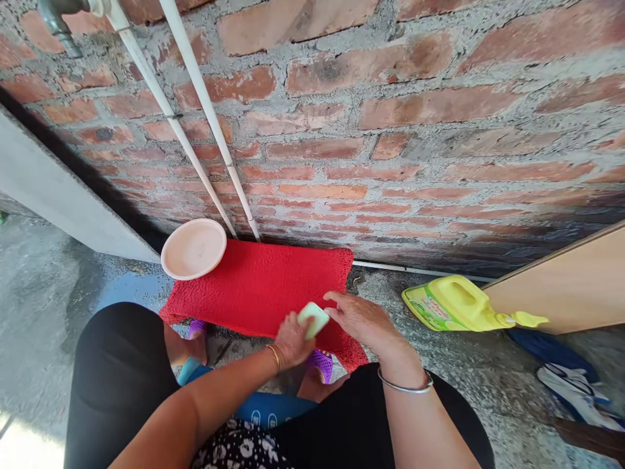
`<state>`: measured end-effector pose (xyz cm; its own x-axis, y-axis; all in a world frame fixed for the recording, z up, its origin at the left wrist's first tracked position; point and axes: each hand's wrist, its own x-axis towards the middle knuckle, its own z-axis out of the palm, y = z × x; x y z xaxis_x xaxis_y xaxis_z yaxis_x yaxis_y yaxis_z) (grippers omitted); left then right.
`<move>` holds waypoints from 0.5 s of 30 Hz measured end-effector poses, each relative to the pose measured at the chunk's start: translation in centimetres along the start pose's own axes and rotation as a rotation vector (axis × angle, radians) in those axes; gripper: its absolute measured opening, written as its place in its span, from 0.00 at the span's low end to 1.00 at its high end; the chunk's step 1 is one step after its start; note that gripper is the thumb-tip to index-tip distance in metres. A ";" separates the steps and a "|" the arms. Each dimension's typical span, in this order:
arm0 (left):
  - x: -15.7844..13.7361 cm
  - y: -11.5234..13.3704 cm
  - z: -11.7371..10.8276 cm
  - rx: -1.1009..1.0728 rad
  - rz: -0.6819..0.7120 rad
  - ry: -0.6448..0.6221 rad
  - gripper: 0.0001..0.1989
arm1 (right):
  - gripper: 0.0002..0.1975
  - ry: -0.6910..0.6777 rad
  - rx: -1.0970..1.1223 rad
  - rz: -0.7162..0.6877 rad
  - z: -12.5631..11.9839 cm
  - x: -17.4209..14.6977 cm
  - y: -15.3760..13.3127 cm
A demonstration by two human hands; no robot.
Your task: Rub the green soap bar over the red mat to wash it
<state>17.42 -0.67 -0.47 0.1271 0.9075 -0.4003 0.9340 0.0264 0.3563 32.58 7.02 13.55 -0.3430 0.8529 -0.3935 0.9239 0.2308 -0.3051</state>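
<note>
Over a bright-red textured cloth (263, 277), the left hand (294, 340) pinches a pale-green, soap-like rectangular bar (316, 319), likely against slipping. The right hand (364, 322), fingers loosely parted, hovers at the cloth's right edge. A round pale-pink plastic basin (194, 247) occupies its far-left corner, probably leaving room.

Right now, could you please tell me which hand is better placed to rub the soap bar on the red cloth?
Probably the left hand: it grips the soap bar over the red cloth. The right hand is open beside the bar, with no visible grip on it.
</note>
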 end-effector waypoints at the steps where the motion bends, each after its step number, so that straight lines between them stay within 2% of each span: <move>1: 1.0 -1.3 -1.5 0.006 -0.107 0.070 0.27 | 0.13 0.022 0.020 0.068 -0.3 -0.1 0.2; 3: 3.0 -3.9 -4.6 0.032 -0.310 0.178 0.27 | 0.13 0.123 0.108 0.207 -0.9 0.0 1.0; 5: 4.5 -5.5 -6.7 0.056 -0.452 0.236 0.26 | 0.14 0.307 0.252 0.277 -0.9 0.2 2.2; 6: 4.9 -5.6 -7.1 0.064 -0.484 0.244 0.26 | 0.16 0.403 0.333 0.281 -0.8 0.4 2.8; 8: 5.0 -4.6 -6.4 0.066 -0.489 0.228 0.27 | 0.18 0.554 0.480 0.255 -0.3 0.9 3.9; 11: 3.7 -0.7 -2.5 0.047 -0.335 0.128 0.29 | 0.20 0.629 0.588 0.225 0.5 1.5 4.5; 13: 2.4 2.0 0.3 0.044 -0.063 -0.035 0.30 | 0.20 0.614 0.599 0.204 0.8 1.8 4.4; 15: 1.6 3.6 2.0 0.025 0.150 -0.170 0.31 | 0.19 0.566 0.587 0.196 0.9 1.9 4.2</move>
<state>21.61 0.03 -1.51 0.3177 0.8166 -0.4819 0.9082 -0.1159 0.4023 35.69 9.18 10.71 0.0963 0.9946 -0.0392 0.6658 -0.0937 -0.7402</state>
